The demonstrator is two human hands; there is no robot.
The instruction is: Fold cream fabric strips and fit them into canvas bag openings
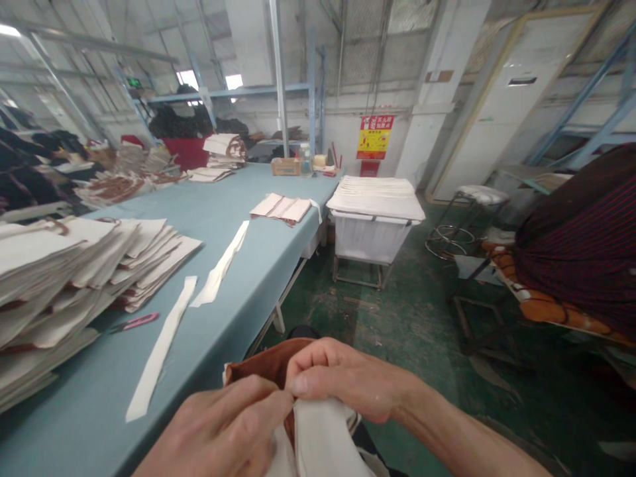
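Low in the view, both hands meet on a white fabric bag piece with a brown lining (265,358). My left hand (223,424) pinches its edge from the left, fingertips closed on the cloth. Touching it from the right, my right hand (342,377) grips the same edge between thumb and curled fingers. A white cloth flap (322,437) hangs below the fingers. Whatever lies right between the fingertips is hidden. On the blue table (218,344) to the left lie two white cloth strips (163,351) and pink-handled thread snips (136,321).
Stacked white fabric pieces (74,278) cover the table's left side. A folded piece (281,208) lies near its right edge. Beyond stands a white bin (372,235) topped with flat cloth. A stool (481,194) and a cloth-covered stand (581,245) are on the right.
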